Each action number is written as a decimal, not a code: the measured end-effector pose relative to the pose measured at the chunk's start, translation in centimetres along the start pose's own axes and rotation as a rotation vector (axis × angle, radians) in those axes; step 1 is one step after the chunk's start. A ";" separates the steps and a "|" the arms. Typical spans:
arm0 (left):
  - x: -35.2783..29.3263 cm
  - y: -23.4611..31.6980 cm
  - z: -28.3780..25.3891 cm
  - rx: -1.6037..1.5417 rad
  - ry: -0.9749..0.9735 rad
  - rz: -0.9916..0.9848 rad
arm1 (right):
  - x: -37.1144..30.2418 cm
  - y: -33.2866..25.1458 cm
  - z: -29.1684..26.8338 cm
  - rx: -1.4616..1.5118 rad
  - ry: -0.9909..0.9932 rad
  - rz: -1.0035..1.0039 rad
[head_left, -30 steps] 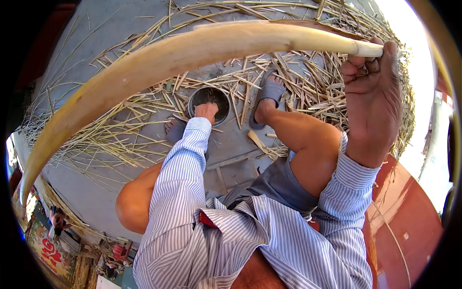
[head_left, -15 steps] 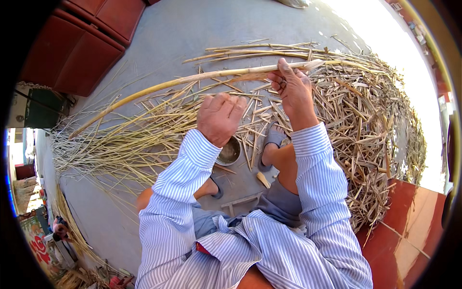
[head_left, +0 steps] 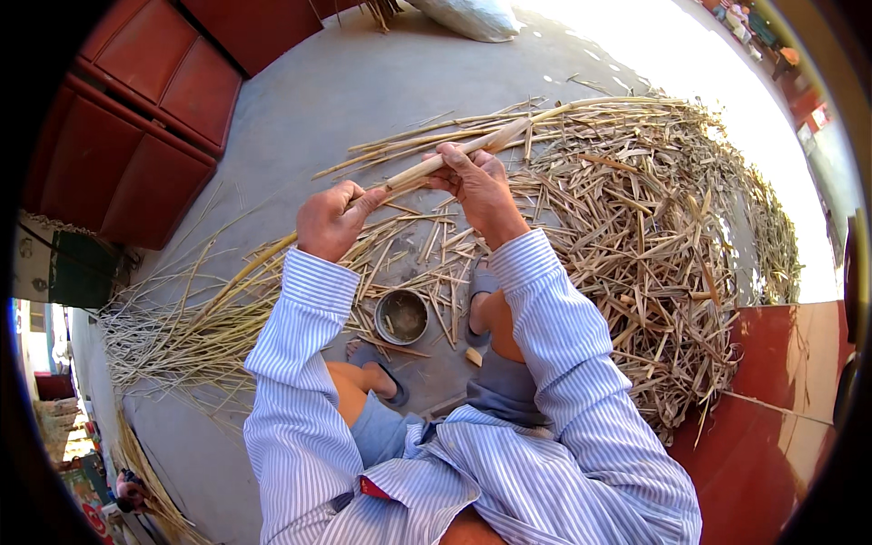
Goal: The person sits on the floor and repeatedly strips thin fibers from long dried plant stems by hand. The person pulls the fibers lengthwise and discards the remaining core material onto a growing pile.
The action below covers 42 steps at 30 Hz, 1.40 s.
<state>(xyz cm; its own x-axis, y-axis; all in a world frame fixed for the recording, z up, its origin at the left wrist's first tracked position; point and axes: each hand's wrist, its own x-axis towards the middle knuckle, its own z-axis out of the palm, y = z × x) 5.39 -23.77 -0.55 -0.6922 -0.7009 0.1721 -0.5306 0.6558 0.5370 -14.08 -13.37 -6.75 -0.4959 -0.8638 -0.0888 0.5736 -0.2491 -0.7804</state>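
Note:
A long, pale plant stalk (head_left: 406,176) slants across in front of me. Its thicker end, with a dry leaf sheath (head_left: 506,134), points up to the right, and its thin end runs down to the left. My left hand (head_left: 336,221) is closed round the stalk, thumb lying along it. Farther up, near the sheathed end, my right hand (head_left: 480,189) pinches the same stalk between thumb and fingers. Below the hands, a round bowl (head_left: 402,339) stands on the floor between my feet, with something small in it.
Thin, stripped stalks (head_left: 204,331) spread over the floor at left. A heap of dry leaf husks (head_left: 636,245) fills the right side, with longer stalks (head_left: 409,136) behind. Red cabinets (head_left: 136,136) stand far left. A pale sack (head_left: 472,16) lies at the back.
My left hand has moved left and now grips the stalk, where before it was a loose fist apart from it. My right hand has shifted left with the stalk, which slants more steeply.

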 end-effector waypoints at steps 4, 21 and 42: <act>-0.2 -2.2 0.0 -0.207 -0.108 -0.100 | 0.4 -0.5 -0.7 0.102 -0.098 -0.042; -2.0 -3.2 -0.8 0.160 0.190 0.355 | 1.3 -0.8 -3.8 -0.122 0.046 0.214; -4.9 -6.3 -5.2 0.108 0.152 0.015 | 3.0 1.5 -1.2 0.128 0.120 0.122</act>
<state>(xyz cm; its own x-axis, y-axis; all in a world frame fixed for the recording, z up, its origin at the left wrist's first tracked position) 14.64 -25.95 -0.46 -0.6230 -0.7195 0.3069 -0.5757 0.6874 0.4429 -15.48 -15.84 -8.92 -0.4879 -0.8343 -0.2569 0.7082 -0.2063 -0.6752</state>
